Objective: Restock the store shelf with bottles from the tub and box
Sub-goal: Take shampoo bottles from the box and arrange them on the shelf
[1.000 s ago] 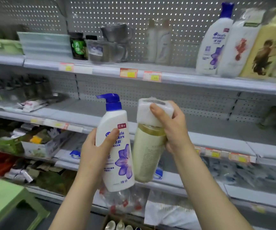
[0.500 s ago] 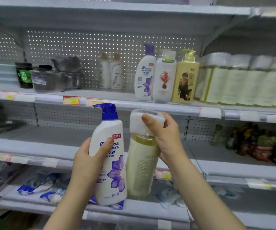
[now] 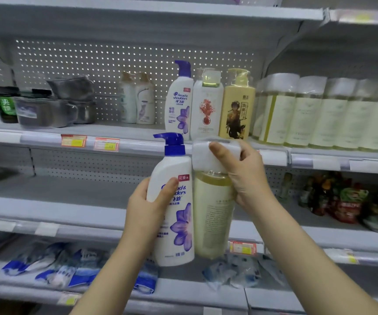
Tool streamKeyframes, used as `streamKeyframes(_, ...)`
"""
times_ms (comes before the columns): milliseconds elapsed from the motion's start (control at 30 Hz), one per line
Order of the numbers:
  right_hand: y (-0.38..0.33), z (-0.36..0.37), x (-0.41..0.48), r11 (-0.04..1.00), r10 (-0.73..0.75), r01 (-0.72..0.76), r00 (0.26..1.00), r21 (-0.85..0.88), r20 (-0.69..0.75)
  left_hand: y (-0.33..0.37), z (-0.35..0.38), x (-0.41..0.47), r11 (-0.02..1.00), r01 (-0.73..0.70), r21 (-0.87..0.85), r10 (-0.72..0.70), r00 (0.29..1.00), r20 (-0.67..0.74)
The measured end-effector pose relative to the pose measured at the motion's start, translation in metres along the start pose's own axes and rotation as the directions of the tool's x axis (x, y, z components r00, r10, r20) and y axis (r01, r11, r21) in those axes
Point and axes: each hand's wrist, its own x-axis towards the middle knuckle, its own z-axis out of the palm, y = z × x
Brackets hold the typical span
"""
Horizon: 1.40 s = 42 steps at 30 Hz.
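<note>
Several shelves (image 3: 47,208) fill the view, one above another. On the upper shelf (image 3: 42,138), at the right, a row of pale bottles (image 3: 320,114) stands close together. Just left of it stand three pump bottles (image 3: 206,105), side by side. Both task bottles are in the air in front of the shelves, upright and touching each other, just below the pump bottles. The white bottle (image 3: 176,223), with blue pump and purple flower, is at the left. The left hand (image 3: 147,208) grips its body, with the thumb curled over the label. The yellow bottle (image 3: 213,214) is at the right. The right hand (image 3: 245,176) holds it at the wrapped white top, fingers curled around, thumb on the near side. Two orange price tags (image 3: 73,140) sit on the upper shelf rail, left of the hands.
</note>
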Motion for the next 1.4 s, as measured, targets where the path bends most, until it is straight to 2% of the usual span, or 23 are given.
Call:
streamKeyframes(167,-0.004,0.010,0.003,0.998,0.024,-0.030,0.991,-0.051,-0.129,-0.001,-0.010,0.020,0.999,0.009,-0.045,-0.005,0.996,0.093)
streamKeyframes(333,-0.016,0.007,-0.006,0.998,0.000,-0.011,0.984,-0.056,-0.180,0.006,-0.005,0.027,0.996,-0.008,-0.089,0.025,0.980,0.198)
streamKeyframes(567,-0.051,-0.039,-0.021,1.000,0.027,-0.026,0.958,0.004,-0.286,0.026,0.038,0.016,0.989,0.004,-0.147,0.047,0.940,0.338)
streamKeyframes(767,-0.085,-0.123,-0.044,0.999,0.036,-0.046,0.948,-0.023,-0.317,0.041,0.112,-0.022,0.983,-0.015,-0.184,0.087,0.917,0.389)
streamKeyframes(900,-0.112,-0.196,-0.065,1.000,0.007,-0.009,0.939,-0.005,-0.343,0.051,0.181,-0.068,0.977,-0.014,-0.212,0.101,0.908,0.407)
streamKeyframes(1100,-0.148,-0.300,-0.092,0.993,-0.066,0.025,0.932,-0.119,-0.356,0.064,0.276,-0.134,0.979,-0.033,-0.200,0.119,0.892,0.436)
streamKeyframes(1233,-0.161,-0.340,-0.089,0.995,-0.062,0.028,0.932,-0.098,-0.357,0.073,0.311,-0.148,0.979,-0.010,-0.203,0.099,0.896,0.433)
streamKeyframes(1400,-0.158,-0.367,-0.066,0.996,-0.058,0.033,0.939,-0.080,-0.340,0.083,0.343,-0.137,0.982,-0.056,-0.181,0.132,0.887,0.442)
